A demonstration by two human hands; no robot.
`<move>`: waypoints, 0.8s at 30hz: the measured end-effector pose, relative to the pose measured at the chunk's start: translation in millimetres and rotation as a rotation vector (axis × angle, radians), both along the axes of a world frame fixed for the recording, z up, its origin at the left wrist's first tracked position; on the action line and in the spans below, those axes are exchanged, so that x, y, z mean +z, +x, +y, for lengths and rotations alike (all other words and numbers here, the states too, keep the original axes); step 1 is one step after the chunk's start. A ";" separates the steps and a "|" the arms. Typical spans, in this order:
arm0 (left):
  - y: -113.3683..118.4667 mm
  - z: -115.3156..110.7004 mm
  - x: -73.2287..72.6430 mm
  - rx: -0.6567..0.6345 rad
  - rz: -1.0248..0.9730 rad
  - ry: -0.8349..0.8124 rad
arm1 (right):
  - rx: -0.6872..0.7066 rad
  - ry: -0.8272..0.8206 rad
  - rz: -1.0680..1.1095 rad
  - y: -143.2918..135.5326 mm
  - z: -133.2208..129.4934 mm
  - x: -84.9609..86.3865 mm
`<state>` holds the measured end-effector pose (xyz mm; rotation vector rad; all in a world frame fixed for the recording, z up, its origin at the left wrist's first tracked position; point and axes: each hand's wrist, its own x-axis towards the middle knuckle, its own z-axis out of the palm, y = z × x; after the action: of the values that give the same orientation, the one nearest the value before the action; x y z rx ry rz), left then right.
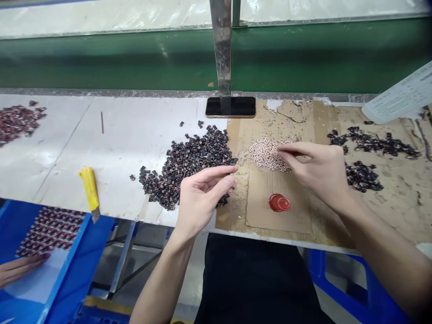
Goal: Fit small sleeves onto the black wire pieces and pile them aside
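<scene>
My left hand (202,195) is closed in a pinch at the right edge of a heap of small black parts (199,155). What sits between its thumb and fingers is too small or hidden to make out. My right hand (319,173) reaches in from the right, thumb and forefinger pinched together over a pile of tiny pinkish pieces (266,154); anything in that pinch is hidden. Below this pile, a small red round cap or dish (279,202), glossy inside, rests on a cardboard piece (263,216).
A phone (231,107) lies by a metal post (222,49). More black parts (381,145) and a translucent container (401,96) are at right. On the left are a yellow utility knife (89,191), reddish parts (20,120) and a blue tray (76,238) with another person's hand (22,269).
</scene>
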<state>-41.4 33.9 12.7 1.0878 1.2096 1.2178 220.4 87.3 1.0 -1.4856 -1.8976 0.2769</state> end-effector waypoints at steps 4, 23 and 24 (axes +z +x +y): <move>23.2 -5.7 2.1 0.007 -0.090 0.090 | -0.083 -0.272 0.558 6.2 -22.7 8.3; 64.7 -15.4 11.9 -0.145 0.601 0.786 | 0.047 -0.442 0.958 -7.1 -77.4 27.6; 64.7 -15.1 10.9 -0.148 0.617 0.785 | 0.033 -0.441 0.944 -8.8 -77.6 29.8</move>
<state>23.3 18.8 23.6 2.2161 1.0614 1.3149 211.6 9.8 30.8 -1.2311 -1.1161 1.2300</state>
